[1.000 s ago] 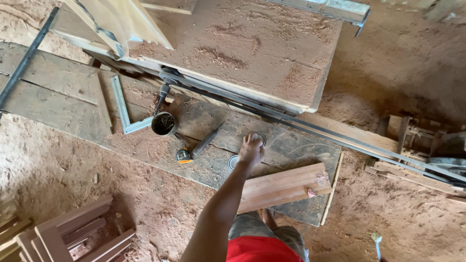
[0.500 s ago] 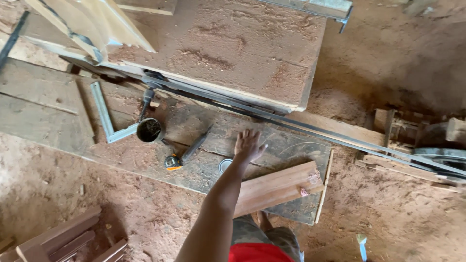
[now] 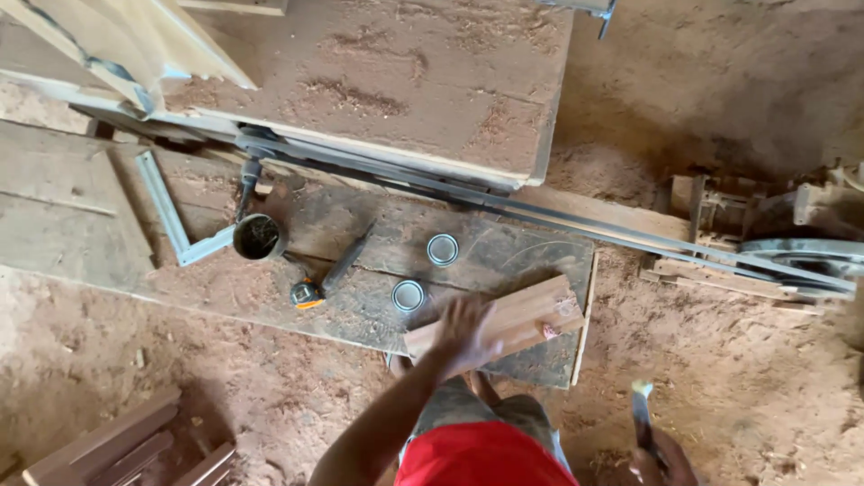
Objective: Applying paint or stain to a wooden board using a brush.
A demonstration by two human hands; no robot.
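Our left hand (image 3: 466, 335), fingers spread, hovers over the wood block (image 3: 504, 326) beside a round lid (image 3: 408, 295); our right hand (image 3: 661, 459) pinches a chisel (image 3: 643, 416).

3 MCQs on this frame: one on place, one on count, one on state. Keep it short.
1. Where does the short reddish wooden plank lie?
A. on the sawdust floor
B. on the near right part of the low grey wooden board
C. on the big sawdust-covered table

2. How many small round metal lids lie on the board?
A. two
B. four
C. none

3. What is the left hand doing?
A. gripping the dark round tin
B. spread open over the plank's near end
C. holding the yellow tape measure

Answers:
1 B, the plank rests on the board near its right edge.
2 A, one lid sits farther back and a second nearer.
3 B, the fingers are splayed at the plank, apart from tin and tape.
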